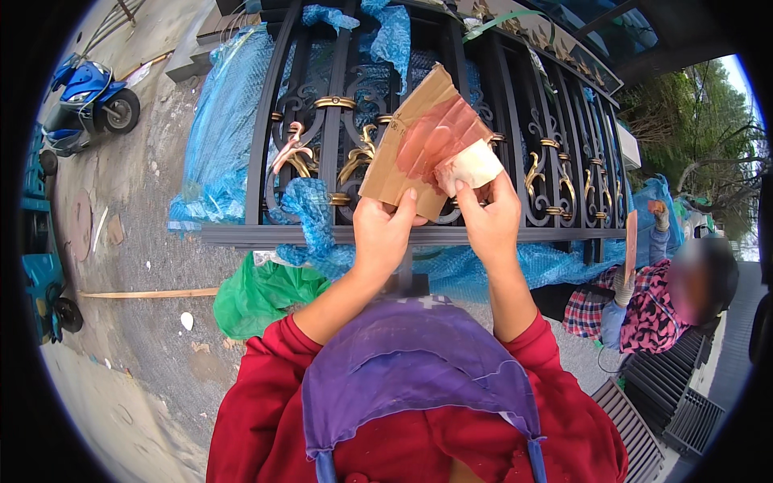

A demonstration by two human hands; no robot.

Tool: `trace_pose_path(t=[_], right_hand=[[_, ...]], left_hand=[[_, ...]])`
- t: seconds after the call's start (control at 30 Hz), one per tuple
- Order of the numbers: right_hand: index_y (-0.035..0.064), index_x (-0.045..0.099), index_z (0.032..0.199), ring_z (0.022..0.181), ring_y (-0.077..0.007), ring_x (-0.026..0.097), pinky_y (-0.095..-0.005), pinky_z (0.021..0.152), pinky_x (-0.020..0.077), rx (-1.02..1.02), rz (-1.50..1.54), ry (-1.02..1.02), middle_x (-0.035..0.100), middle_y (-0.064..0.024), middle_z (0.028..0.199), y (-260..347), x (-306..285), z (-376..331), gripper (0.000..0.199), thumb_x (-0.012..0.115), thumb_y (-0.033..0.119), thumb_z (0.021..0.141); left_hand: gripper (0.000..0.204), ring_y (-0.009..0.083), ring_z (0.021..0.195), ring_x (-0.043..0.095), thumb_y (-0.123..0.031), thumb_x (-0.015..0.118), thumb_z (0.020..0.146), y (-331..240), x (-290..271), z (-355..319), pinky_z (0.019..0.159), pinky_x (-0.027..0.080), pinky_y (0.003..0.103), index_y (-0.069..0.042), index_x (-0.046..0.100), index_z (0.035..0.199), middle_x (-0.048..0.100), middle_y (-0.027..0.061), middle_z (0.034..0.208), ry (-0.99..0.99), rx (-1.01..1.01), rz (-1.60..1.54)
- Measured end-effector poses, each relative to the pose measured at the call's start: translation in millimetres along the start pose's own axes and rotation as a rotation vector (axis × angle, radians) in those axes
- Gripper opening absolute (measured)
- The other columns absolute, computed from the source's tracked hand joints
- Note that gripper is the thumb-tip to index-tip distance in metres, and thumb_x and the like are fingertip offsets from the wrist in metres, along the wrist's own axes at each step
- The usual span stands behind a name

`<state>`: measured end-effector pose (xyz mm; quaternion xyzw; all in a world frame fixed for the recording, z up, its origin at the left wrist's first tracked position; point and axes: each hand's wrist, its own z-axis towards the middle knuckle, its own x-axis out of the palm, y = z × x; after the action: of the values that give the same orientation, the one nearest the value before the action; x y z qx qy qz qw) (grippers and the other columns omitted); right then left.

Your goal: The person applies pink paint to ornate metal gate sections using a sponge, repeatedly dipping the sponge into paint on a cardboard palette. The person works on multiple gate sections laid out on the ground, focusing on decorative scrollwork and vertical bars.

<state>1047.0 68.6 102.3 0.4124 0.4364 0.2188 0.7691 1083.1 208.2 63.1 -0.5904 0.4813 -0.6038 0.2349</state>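
Observation:
In front of me my left hand (386,229) grips a piece of brown cardboard (388,173) by its near edge. A wet-looking reddish-brown smear (441,133) covers much of the cardboard's upper face. My right hand (493,221) pinches a small cream-white pad (473,163), perhaps sponge or folded cloth, stained red along its left edge. That pad rests against the smeared part of the cardboard. Beneath both hands lies a black metal gate (338,234) with scrolls and gold ornaments (357,154). One ornament (291,149) at the left looks pinkish.
Blue bubble wrap (221,129) lies under and around the gate. A green plastic bag (266,298) sits at its near left. At the right, a person (652,298) works beside the gate. Dark slatted panels (668,386) are stacked behind them. A blue scooter (88,105) stands far left.

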Motion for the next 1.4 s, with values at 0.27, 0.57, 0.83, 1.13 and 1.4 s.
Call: trace_pose_path(t=[0.27, 0.57, 0.83, 1.13, 1.4], right_hand=[[-0.0021, 0.061, 0.114, 0.094, -0.0166, 0.062, -0.0306, 0.081, 0.0488, 0.167, 0.239, 0.169, 0.065, -0.0093, 0.105, 4.2, 14.5, 7.7, 0.033, 0.064, 0.007, 0.082], [-0.0017, 0.059, 0.117, 0.1, -0.0155, 0.061, -0.0292, 0.088, 0.0474, 0.047, 0.195, 0.203, 0.064, -0.0081, 0.107, -13.2, 49.7, 97.1, 0.033, 0.065, 0.008, 0.086], [0.0007, 0.06, 0.112, 0.106, -0.0319, 0.056, -0.0388, 0.092, 0.0435, -0.202, -0.225, 0.432, 0.062, -0.0156, 0.107, -0.7, 141.5, 151.9, 0.035, 0.065, 0.017, 0.08], [-0.0001, 0.062, 0.1, 0.079, -0.0244, 0.055, -0.0333, 0.072, 0.0454, -0.564, -0.388, 0.591, 0.059, -0.0104, 0.086, -7.8, 199.4, 180.3, 0.025, 0.065, 0.013, 0.079], [0.0008, 0.065, 0.1, 0.084, -0.027, 0.056, -0.0369, 0.077, 0.046, -0.666, -0.579, 0.737, 0.06, -0.0109, 0.082, -8.8, 212.1, 183.1, 0.025, 0.064, 0.011, 0.077]], left_hand=[[0.027, 0.0164, 0.084, 0.067, -0.006, 0.056, 0.093, -8.5, -24.0, 12.6, 0.062, 0.06, 0.028, 0.005, 0.053, 0.117, 0.064, 0.0111, 0.102, -0.103, 0.012, -0.084], [0.028, 0.0209, 0.085, 0.066, -0.01, 0.054, 0.097, -43.2, -177.5, 48.1, 0.063, 0.062, 0.031, 0.01, 0.05, 0.117, 0.061, 0.0159, 0.106, -0.69, 0.443, 0.031], [0.027, 0.0204, 0.083, 0.066, -0.011, 0.054, 0.097, -38.4, -189.8, 48.2, 0.063, 0.061, 0.031, 0.01, 0.052, 0.114, 0.063, 0.0155, 0.102, -0.688, 0.454, -0.014], [0.022, 0.019, 0.078, 0.067, -0.009, 0.054, 0.097, -33.6, -194.0, 47.1, 0.063, 0.061, 0.031, 0.008, 0.055, 0.11, 0.065, 0.0143, 0.098, -0.695, 0.412, -0.03], [0.02, 0.0202, 0.078, 0.068, -0.008, 0.054, 0.097, -30.6, -196.0, 46.2, 0.062, 0.061, 0.031, 0.008, 0.056, 0.109, 0.065, 0.0152, 0.099, -0.714, 0.428, -0.039]])
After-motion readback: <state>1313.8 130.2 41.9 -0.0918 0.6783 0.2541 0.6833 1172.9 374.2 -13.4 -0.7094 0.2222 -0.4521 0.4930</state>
